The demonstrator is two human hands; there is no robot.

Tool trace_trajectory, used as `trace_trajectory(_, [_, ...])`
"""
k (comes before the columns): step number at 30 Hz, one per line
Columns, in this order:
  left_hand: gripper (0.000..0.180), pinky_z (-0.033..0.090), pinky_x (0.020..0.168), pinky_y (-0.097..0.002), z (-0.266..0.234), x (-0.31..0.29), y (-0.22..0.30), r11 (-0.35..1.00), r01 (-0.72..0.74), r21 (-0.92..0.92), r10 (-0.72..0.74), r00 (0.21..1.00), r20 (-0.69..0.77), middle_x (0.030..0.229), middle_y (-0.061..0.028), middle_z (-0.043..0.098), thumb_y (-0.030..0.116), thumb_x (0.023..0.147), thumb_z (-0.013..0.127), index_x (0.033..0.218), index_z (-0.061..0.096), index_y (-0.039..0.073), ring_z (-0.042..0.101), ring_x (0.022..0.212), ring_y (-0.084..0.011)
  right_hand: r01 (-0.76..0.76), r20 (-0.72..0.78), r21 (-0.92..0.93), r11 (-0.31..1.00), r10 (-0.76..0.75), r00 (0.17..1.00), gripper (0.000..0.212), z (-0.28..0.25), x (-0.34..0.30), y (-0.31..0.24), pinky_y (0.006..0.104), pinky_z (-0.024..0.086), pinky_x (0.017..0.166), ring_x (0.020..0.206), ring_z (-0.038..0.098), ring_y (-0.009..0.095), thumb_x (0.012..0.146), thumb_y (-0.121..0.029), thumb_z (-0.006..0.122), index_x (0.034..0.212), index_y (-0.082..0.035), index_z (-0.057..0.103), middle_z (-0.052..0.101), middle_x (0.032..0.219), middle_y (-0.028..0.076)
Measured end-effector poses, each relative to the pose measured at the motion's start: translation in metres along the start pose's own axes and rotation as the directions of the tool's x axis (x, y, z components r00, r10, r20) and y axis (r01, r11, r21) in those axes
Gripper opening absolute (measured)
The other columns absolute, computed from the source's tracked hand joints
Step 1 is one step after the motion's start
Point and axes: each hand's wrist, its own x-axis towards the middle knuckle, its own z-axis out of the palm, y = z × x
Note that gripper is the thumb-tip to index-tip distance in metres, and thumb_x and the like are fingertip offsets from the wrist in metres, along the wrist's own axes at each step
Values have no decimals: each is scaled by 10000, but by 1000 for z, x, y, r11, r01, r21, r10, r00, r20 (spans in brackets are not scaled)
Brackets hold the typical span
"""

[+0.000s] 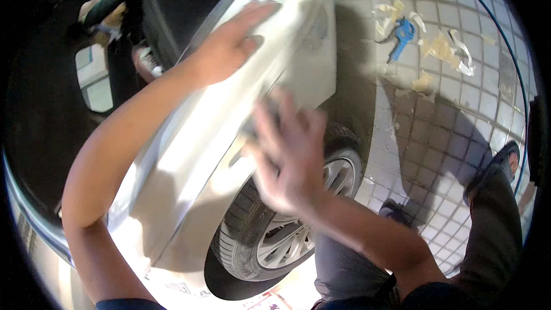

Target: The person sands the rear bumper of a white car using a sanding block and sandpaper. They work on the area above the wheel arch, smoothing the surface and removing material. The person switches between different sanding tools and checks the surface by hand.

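Observation:
A car's white, patchy body panel (201, 155) runs diagonally through the middle, its surface dull and uneven in places. Toward its far end, my left hand (232, 43) lies flat on the panel with the fingers stretched out. My right hand (293, 161) is at the panel's side above the wheel, blurred by motion. Its fingers are bent around something small and greyish at the panel, whose kind I cannot make out. Just below that hand is the wheel (281, 241), with a black tyre and silver spokes, partly covered by my forearm.
On the tiled floor (430, 155) at the right lie a blue tool (403, 37) and scraps of torn masking paper (439, 47). A dark hose (511, 51) curves along the right edge. My sandalled foot (508, 158) stands at right. Left of the panel, dark glass (40, 138) shows reflections.

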Motion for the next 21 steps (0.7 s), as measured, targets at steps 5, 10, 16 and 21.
trace_trajectory(5, [568,159,1305,-476,-24,-73,71,971,79,224,-143,948,285,1703,-147,286,240,1103,444,1646,306,142,171,1602,-338,51,-11,18,999,-51,999,553,-4,3,34,498,394,994,1100,582,404,888,-240,697,1400,-45,619,611,1334,252])
trace_trajectory(10, [592,182,1280,-543,-53,-187,167,942,271,199,-322,900,294,1708,-132,287,290,1113,413,1651,270,88,264,1575,-358,-132,2,-130,983,134,991,433,-5,-7,8,424,444,891,1119,526,296,1018,-231,606,1416,-61,622,646,1164,214])
trace_trajectory(16, [540,202,1279,-517,-47,-207,169,938,344,-42,-331,925,189,1636,-160,429,99,1040,484,1573,434,30,341,1547,-357,122,78,44,992,-125,989,584,3,-24,-30,459,396,978,1116,558,312,917,-313,699,1448,-91,600,560,1433,230])
trace_trajectory(21, [611,291,1258,-441,-33,-210,162,638,353,-685,-485,874,-1,1562,-166,518,237,1099,429,1616,264,-45,456,1474,-298,17,-29,-143,990,-21,999,527,4,7,-19,411,451,842,1013,514,309,909,-245,694,1387,-34,627,581,1343,209])
